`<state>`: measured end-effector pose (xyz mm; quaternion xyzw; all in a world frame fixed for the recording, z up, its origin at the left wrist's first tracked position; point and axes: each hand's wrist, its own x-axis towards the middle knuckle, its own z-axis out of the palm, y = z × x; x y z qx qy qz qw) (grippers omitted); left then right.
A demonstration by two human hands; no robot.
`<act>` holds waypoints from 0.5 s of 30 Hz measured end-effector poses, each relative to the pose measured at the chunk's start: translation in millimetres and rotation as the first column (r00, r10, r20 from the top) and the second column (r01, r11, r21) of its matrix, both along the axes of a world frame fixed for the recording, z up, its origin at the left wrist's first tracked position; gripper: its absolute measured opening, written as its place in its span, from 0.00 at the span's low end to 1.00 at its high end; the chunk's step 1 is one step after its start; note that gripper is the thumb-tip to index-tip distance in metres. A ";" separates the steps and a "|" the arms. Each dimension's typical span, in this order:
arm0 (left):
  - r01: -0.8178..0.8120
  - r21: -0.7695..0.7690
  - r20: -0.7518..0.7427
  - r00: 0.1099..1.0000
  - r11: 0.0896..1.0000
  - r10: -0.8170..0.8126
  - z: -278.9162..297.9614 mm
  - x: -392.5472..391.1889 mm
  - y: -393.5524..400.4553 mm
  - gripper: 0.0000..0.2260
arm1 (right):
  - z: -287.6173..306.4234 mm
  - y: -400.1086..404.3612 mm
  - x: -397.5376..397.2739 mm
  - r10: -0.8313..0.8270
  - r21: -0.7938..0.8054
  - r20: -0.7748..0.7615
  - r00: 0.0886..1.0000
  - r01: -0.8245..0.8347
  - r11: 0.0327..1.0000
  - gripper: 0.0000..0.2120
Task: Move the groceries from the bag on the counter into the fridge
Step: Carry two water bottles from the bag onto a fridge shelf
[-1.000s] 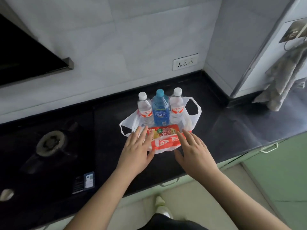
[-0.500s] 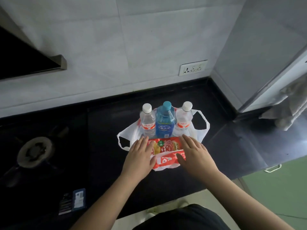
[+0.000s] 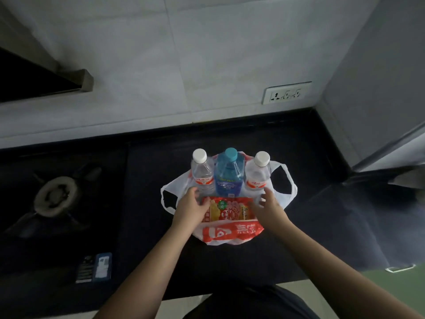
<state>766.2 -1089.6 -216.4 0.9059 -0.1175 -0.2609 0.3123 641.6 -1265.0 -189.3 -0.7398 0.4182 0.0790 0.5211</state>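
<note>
- A white bag [image 3: 284, 189] with red print lies open on the black counter [image 3: 310, 226], handles spread left and right.
- Three bottles stand upright in its far part: a blue bottle [image 3: 228, 174] between two clear bottles, left [image 3: 202, 174] and right [image 3: 257, 173].
- A red snack pack [image 3: 230, 209] lies just near of the bottles, inside the bag.
- The left hand [image 3: 192, 207] rests at the pack's left end, fingers curled loosely; whether it grips, I cannot tell.
- The right hand [image 3: 266, 209] sits at the pack's right end, fingers spread and partly open, closed on nothing.
- A burner [image 3: 56, 195] sits far left; a socket [image 3: 286, 95] is on the wall.
</note>
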 end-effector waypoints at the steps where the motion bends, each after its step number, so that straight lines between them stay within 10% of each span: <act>1: -0.051 -0.041 -0.036 0.998 0.998 0.049 -0.3 3.2 -3.3 0.23 | -3.1 -3.6 3.7 -0.025 0.009 0.014 1.000 0.025 1.000 0.27; 15: -0.247 -0.223 -0.151 0.964 0.943 0.217 -5.8 26.4 -39.6 0.26 | -43.9 -21.2 40.2 -0.156 -0.045 0.115 0.981 0.162 0.986 0.27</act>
